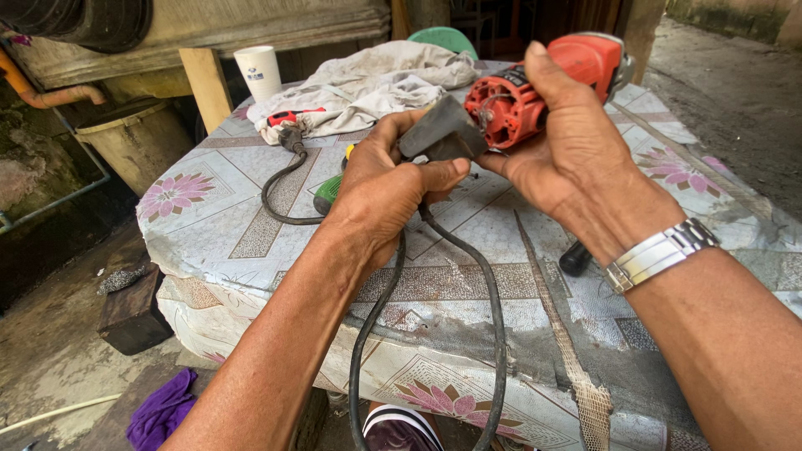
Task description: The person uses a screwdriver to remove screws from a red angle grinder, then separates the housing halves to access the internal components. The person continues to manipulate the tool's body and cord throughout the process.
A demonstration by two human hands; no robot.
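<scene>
Hands meet above the table (pixel 251 242): your left hand (pixel 380 192) curls tight around the grey handle piece (pixel 441 129), thumb pressed along it. Your right hand (pixel 576 154) clamps over the red tool body (pixel 535 92), which sits just right of the handle, its cord (pixel 493 334) hanging below.

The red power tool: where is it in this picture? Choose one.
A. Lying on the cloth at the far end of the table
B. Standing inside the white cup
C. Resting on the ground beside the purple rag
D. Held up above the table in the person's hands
D: the red power tool is lifted above the table, with the right hand around its body and the left hand on its dark grey end piece.
</scene>
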